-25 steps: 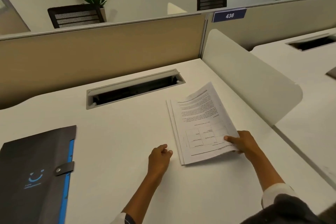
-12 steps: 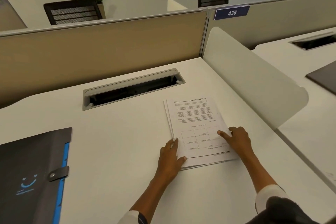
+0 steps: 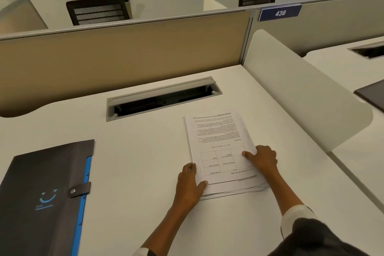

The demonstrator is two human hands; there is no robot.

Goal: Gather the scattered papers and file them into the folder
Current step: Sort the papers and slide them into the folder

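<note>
Lowered flat onto the worktop point(image 3: 145, 151) since a second ago, when lifted at the near right corner by the right hand; now squared between both hands: stack of papers point(image 3: 220, 147), right of centre, just short of the cable slot point(image 3: 162, 97). Left hand point(image 3: 190, 185) closed in from the bare worktop to the near left corner, fingers along the left edge, thumb on the top sheet; right hand point(image 3: 262, 159) spread flat on the right edge, fingertips pressing the printed table; neither pinching or lifting anything. Near edge of the stack ragged, lower sheets fanned out past the top one. Folder point(image 3: 45, 193) well apart at far left, dark, strap snapped shut over its blue edge.

Likely step in hand: evening up the stack before filing. Best done by pushing both long edges inward together, then tapping the ragged near edge level; light pressure only, to keep the top sheet from creasing or sliding. Folder strap to be unsnapped before the stack travels across.
</note>
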